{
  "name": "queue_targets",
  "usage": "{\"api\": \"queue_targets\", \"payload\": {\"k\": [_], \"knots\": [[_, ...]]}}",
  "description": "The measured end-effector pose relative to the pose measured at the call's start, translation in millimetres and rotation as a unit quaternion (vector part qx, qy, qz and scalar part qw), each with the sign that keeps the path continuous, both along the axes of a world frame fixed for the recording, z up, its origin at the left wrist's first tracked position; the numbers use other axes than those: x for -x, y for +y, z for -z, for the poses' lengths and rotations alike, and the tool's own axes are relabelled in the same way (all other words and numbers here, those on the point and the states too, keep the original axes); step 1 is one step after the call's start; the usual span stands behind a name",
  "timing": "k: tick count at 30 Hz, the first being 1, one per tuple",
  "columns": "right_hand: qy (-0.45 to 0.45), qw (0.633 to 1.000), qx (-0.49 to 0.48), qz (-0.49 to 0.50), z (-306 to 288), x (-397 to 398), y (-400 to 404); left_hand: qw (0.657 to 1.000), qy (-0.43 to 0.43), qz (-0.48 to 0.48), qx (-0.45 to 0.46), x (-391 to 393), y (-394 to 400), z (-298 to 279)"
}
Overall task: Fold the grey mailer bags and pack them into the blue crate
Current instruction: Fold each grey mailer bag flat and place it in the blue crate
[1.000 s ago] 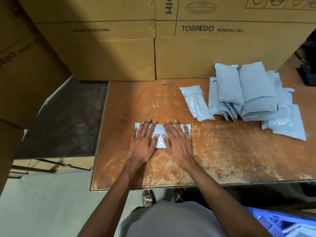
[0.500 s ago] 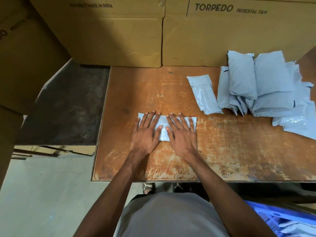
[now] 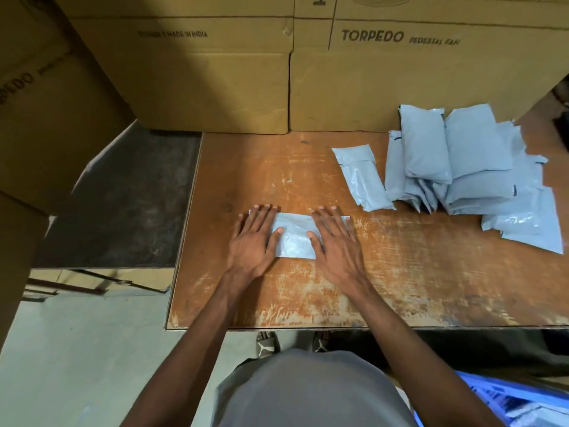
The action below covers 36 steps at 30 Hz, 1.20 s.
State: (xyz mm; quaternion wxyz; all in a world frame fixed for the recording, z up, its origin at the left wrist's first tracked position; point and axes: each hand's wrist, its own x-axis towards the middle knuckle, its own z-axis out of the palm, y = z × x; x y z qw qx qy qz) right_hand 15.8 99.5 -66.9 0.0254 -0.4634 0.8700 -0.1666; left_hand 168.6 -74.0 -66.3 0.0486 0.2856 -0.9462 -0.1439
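Both hands (image 3: 295, 241) flat, fingers spread, on folded mailer bag (image 3: 294, 238).

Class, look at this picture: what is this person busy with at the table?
A person presses a folded grey mailer bag flat on the worn wooden table, the left hand and right hand lying on its two ends with straight fingers. A pile of grey mailer bags sits to the right near the cardboard boxes. The blue crate shows at the lower right, below the table edge.
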Motion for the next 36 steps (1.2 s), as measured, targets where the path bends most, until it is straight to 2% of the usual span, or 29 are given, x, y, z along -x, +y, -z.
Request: {"api": "queue_targets", "payload": {"k": [28, 31, 36], "knots": [[-0.027, 1.0, -0.013, -0.006, 3.7, 5.4, 2.1, 0.999, -0.024, -0.018, -0.021, 1.4, -0.1, 3.9], [-0.045, 0.999, 0.025, 0.004, 2.7, 5.1, 3.9, 0.999, -0.009, -0.023, -0.026, -1.1, 2.6, 0.8], [-0.017, 0.999, 0.039, -0.004, 4.4, -5.1, 22.2, 0.999, 0.036, 0.004, -0.039, -8.2, 23.8, -5.4]]}}
